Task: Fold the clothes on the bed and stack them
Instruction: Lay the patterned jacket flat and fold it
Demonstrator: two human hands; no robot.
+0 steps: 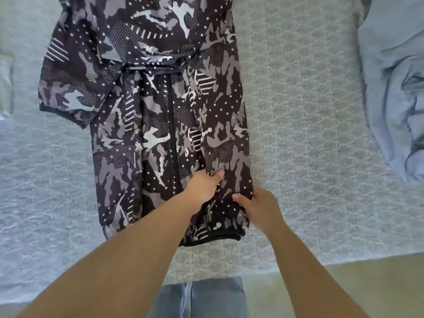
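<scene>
A dark camouflage-print jacket (146,106) with a black centre zip lies flat on the patterned bedspread (298,111), hem towards me. Its right sleeve is folded inward over the body; the left sleeve sticks out to the left. My left hand (203,188) reaches across the lower front and its fingers grip a fold of fabric right of the zip. My right hand (258,206) pinches the jacket's lower right edge near the black hem band.
A crumpled light-blue garment (394,92) lies at the bed's right side. Something pale green (5,83) shows at the left edge. The bed's front edge runs just below the jacket hem, with my jeans and the floor beneath.
</scene>
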